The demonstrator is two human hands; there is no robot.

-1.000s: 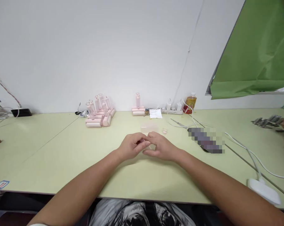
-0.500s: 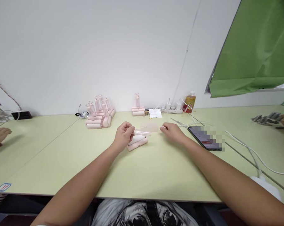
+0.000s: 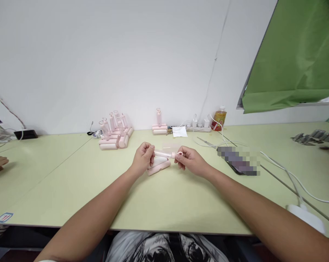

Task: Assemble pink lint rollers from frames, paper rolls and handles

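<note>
Clear and pink plastic on a smooth matt surface

The tube (image 3: 164,154) between the hands looks like clear, glossy plastic, and the ring-shaped cap (image 3: 179,155) at its end like smooth pink plastic. The pink case (image 3: 159,168) beneath appears to be smooth plastic with a soft sheen. The pale green tabletop (image 3: 85,189) looks smooth and mostly matt. The drink bottle (image 3: 219,118) is see-through and glossy, likely plastic; the white sheet (image 3: 180,131) looks like matt paper. The power strip (image 3: 199,128) appears to be smooth white plastic. The green sheet (image 3: 292,69) looks creased, with a faint sheen.
</note>
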